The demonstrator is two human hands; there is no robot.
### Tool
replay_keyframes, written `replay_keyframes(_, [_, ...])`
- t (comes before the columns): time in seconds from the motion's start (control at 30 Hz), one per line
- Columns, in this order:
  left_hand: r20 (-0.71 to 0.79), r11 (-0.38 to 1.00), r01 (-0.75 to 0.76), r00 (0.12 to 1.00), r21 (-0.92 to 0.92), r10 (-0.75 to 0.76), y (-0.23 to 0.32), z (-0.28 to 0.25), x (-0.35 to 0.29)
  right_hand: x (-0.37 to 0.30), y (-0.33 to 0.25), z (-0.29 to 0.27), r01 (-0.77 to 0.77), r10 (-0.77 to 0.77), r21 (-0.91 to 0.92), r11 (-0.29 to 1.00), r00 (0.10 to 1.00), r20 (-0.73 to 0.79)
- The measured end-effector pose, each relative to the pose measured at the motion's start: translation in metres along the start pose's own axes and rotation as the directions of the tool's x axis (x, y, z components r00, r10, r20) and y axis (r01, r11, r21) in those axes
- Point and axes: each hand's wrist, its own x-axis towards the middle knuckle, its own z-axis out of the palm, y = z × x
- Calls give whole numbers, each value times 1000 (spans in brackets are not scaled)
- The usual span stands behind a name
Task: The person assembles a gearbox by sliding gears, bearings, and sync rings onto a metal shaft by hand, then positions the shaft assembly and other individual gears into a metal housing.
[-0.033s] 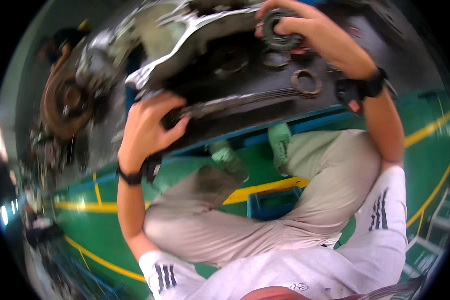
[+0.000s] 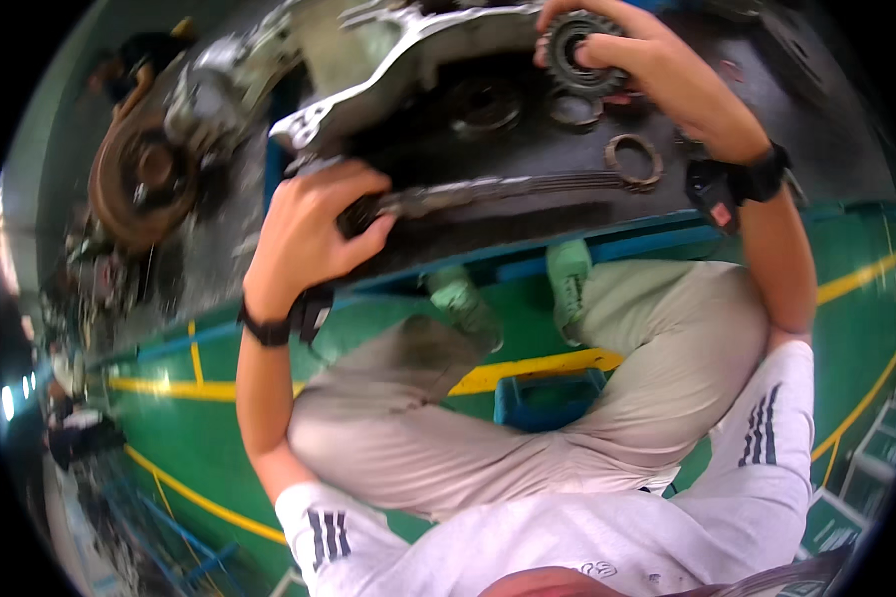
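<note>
My left hand (image 2: 314, 229) is closed around the left end of a long splined metal shaft (image 2: 508, 189), which lies level above the bench near its front edge. Part of that dark end is hidden by my fingers. My right hand (image 2: 632, 50) grips a dark toothed gear (image 2: 565, 72), with the thumb in its centre hole and fingers around the far side. Below the gear lies a metal ring (image 2: 579, 125). A brownish ring (image 2: 654, 169) stands or lies by the shaft's right end; I cannot tell whether they touch.
A large pale metal housing (image 2: 368, 80) spreads across the back of the dark bench (image 2: 558, 219). Behind the shaft sits a round flanged part (image 2: 486, 111). Farther left are a rusty disc (image 2: 110, 194) and another person's arm (image 2: 134, 95). A blue stool (image 2: 538, 403) shows between my legs.
The view has shifted slightly, so the bench and parts sit a little higher and farther right. Both hands keep their holds, and the gear looks sharper.
</note>
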Motion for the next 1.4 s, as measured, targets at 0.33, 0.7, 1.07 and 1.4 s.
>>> replay_keyframes(0.33, [31,999,8,999,-42,-6,-7,-6,-16,23,42,37,342,-268,-779,526,936,230])
replay_keyframes(0.7, [54,999,-41,998,-3,41,-11,-14,-19,-3,26,52,280,-202,-862,422,956,212])
replay_keyframes(1.07, [-30,996,-78,997,-45,76,-8,-1,-19,-17,43,44,401,-369,-754,520,902,225])
replay_keyframes(1.4, [20,996,-44,999,-83,46,-11,-11,-17,-16,44,12,327,-216,-618,715,944,249])
